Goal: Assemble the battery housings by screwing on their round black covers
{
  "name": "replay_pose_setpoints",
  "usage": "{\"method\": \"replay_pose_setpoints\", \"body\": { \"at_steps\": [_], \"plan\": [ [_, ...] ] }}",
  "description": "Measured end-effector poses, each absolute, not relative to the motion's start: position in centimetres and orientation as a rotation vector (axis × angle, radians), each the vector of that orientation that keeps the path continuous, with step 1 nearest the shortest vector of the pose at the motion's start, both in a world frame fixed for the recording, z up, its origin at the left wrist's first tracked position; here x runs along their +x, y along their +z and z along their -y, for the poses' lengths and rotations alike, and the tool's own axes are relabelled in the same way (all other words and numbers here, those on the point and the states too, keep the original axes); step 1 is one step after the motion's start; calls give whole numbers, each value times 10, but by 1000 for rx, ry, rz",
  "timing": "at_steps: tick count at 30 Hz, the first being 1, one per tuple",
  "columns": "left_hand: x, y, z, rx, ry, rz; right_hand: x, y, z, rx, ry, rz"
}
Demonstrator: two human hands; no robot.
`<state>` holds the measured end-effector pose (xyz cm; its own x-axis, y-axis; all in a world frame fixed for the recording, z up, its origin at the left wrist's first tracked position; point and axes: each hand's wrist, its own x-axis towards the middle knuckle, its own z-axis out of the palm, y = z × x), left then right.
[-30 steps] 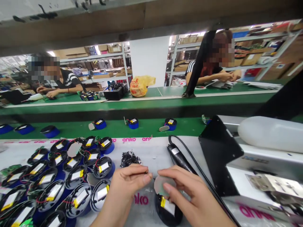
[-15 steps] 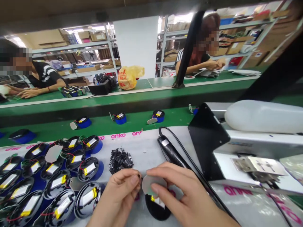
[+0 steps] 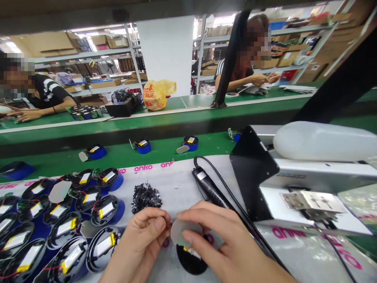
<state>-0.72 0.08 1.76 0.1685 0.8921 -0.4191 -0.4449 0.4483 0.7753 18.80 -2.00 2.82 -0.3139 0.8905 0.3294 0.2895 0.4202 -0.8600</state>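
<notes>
My right hand point(image 3: 218, 232) holds a thin grey disc-shaped board point(image 3: 184, 232) between thumb and fingers, tilted above a round black housing point(image 3: 191, 261) with a yellow-taped battery in it. Close to the board's left edge, my left hand point(image 3: 150, 232) is closed in a pinch; a bit of dark material shows at its fingertips, mostly hidden. Beyond the left hand lies a pile of small black pieces point(image 3: 145, 197).
Several blue-and-black housings point(image 3: 104, 210) with batteries crowd the left. A black corded tool point(image 3: 210, 188) lies behind my right hand. A metal machine point(image 3: 312, 173) stands at right. More units sit on the green belt point(image 3: 161, 147). Two people work across the bench.
The view has shifted slightly, so the surroundings appear a little further left. Both hands keep nearly the same pose, and the board stays in my right hand.
</notes>
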Motion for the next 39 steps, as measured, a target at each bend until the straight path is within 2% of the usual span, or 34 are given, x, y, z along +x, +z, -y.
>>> {"method": "replay_pose_setpoints", "body": {
  "at_steps": [29,36,39],
  "plan": [
    [0,5,8,837,1014,-1067,189,36,20,-999,982,1894],
    [-4,9,4,1342,1020,-1308,184,30,19,-1078,962,1966],
    [-2,14,5,1380,1045,-1254,184,31,20,-1107,863,1917]
  ]
}}
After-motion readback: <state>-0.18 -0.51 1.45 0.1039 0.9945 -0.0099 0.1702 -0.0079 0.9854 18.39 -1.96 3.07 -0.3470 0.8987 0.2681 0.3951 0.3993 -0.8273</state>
